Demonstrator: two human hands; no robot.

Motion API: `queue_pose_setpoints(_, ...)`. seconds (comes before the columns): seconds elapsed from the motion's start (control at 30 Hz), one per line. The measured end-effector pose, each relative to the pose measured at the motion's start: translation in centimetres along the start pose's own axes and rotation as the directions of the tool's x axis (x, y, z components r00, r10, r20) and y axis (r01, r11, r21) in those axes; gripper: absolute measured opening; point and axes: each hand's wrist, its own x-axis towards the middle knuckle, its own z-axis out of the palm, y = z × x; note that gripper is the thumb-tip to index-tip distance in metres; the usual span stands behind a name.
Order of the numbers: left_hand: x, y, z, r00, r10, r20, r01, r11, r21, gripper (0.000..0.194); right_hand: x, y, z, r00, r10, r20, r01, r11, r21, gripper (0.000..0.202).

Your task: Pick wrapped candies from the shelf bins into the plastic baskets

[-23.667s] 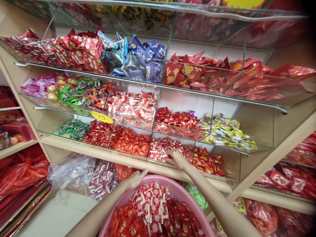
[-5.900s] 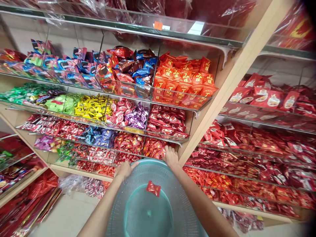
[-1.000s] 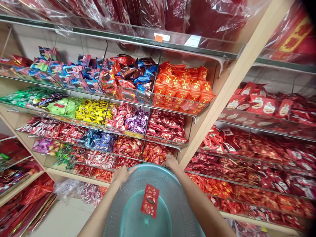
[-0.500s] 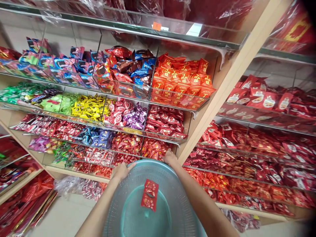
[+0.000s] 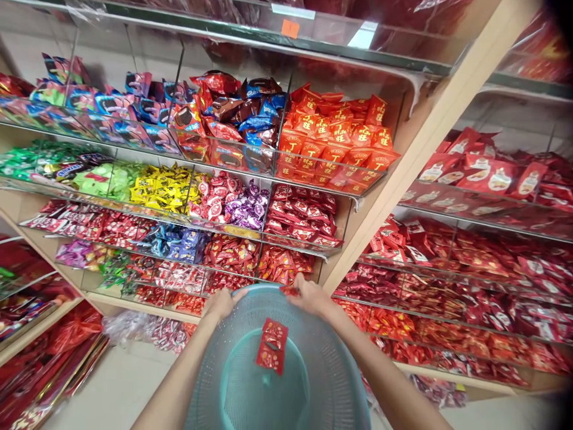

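My left hand [image 5: 222, 303] grips the left part of the far rim of a teal plastic basket [image 5: 329, 358], which has perforated walls. At the far right of that rim, my right hand [image 5: 308, 295] pinches a small red candy packet [image 5: 290, 291], partly covered by the fingers. Inside the basket lies a red packet [image 5: 272, 346] with printed spots, flat on the bottom. Just beyond the right hand is a shelf compartment of red candy packets [image 5: 286, 264].
Glass-fronted shelves hold orange-red packets [image 5: 335, 140], yellow candies [image 5: 165, 192] and purple candies [image 5: 246, 206]. A slanting wooden post [image 5: 403, 161] divides them from more red packets [image 5: 439, 286] at right. Plastic-bagged candies [image 5: 168, 333] lie on the floor below.
My right hand has come back from the compartment of red packets to above the basket's rim, a red packet now showing in its fingers. My left hand stays on the rim.
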Motion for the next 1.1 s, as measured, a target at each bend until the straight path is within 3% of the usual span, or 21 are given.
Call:
queue_pose_setpoints(0.07,0.0,0.0,0.0,1.0,0.003,0.003,-0.003,1.0,-0.001,0.077,-1.7,-0.5,1.9,0.982,-0.175,0.063,0.168,0.98,0.109,0.036)
queue_pose_setpoints(0.2,-0.2,0.1,-0.1,1.0,0.014,-0.007,-0.014,1.0,0.005,0.077,-4.5,-1.7,6.5,0.942,-0.302,0.143,0.27,0.94,0.208,0.032)
queue_pose_setpoints(0.3,-0.4,0.2,-0.2,1.0,0.009,-0.006,-0.009,1.0,0.004,0.078,-5.7,-2.2,8.5,0.944,-0.284,0.168,0.254,0.95,0.181,0.034)
queue_pose_setpoints(0.77,-0.4,0.4,-0.4,1.0,-0.016,-0.004,0.016,1.0,0.001,0.077,-5.7,-2.1,12.3,0.955,-0.248,0.164,0.273,0.949,-0.157,0.054)
queue_pose_setpoints(0.93,-0.4,0.4,-0.4,1.0,-0.018,0.002,0.018,1.0,0.003,0.076,-5.9,-2.2,12.3,0.958,-0.249,0.143,0.274,0.94,-0.204,0.06)
queue_pose_setpoints(1.1,-0.3,0.1,-0.1,1.0,-0.007,-0.007,0.007,1.0,-0.002,0.075,-5.0,-2.7,8.7,0.966,-0.257,0.012,0.257,0.958,-0.125,0.038)
